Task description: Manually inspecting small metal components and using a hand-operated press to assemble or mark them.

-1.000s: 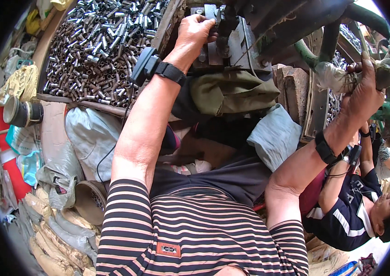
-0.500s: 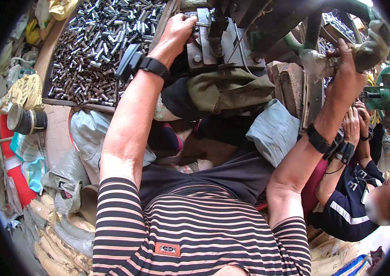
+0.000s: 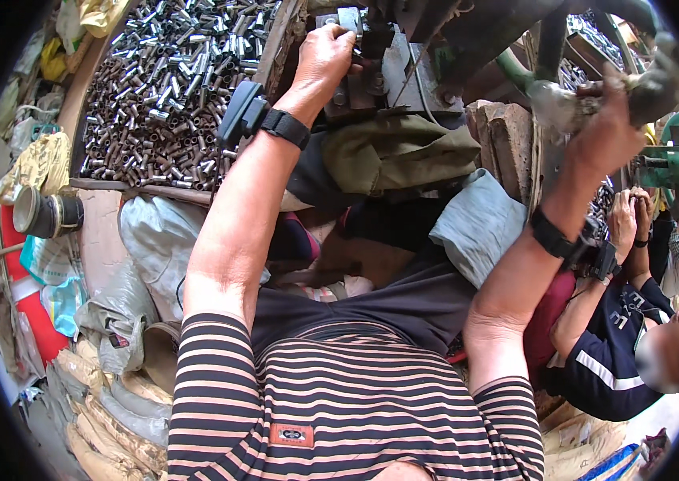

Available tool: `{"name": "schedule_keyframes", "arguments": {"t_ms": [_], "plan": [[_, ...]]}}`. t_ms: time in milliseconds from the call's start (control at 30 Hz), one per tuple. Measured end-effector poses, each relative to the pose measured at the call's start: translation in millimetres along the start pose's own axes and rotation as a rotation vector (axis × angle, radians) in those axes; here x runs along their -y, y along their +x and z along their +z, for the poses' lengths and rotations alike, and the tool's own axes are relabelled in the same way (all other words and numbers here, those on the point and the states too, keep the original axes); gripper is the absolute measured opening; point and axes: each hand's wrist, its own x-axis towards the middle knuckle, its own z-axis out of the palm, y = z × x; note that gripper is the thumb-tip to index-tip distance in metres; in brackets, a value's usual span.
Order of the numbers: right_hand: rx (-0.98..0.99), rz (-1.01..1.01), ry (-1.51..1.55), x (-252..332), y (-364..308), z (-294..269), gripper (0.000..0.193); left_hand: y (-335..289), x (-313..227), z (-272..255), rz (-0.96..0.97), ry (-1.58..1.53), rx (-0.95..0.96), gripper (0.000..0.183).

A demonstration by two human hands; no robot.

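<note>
Head view: two bare hands at work on a metal press.
The left hand (image 3: 325, 54) curls its fingers onto the grey metal fixture (image 3: 392, 60), just right of the tray of short steel tubes (image 3: 167, 88). The right hand (image 3: 608, 120) is closed around a wrapped lever handle (image 3: 644, 84), well apart.

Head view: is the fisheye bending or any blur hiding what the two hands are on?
Head view: daylight is even and the centre sharp; the left hand shows clearly on the machine's metal block. The right hand on the wrapped lever is softer near the rim, where edges bend. A black vignette cuts off the corners.
</note>
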Motion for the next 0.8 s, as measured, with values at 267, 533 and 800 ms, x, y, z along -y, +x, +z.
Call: {"name": "schedule_keyframes", "arguments": {"t_ms": [267, 533, 800], "plan": [[0.082, -0.018, 0.022, -11.6, -15.4, -2.8, 0.012, 13.5, 6.3, -23.8, 0.053, 0.302, -0.061, 0.028], [0.146, 0.155, 0.031, 17.7, 20.4, -18.0, 0.013, -1.9, -14.5, -24.9, -0.175, -0.332, -0.019, 0.021], [0.094, 0.054, 0.097, 5.1, 18.5, -13.6, 0.014, 0.2, 1.2, -6.2, -0.071, -0.161, -0.002, 0.022]]}}
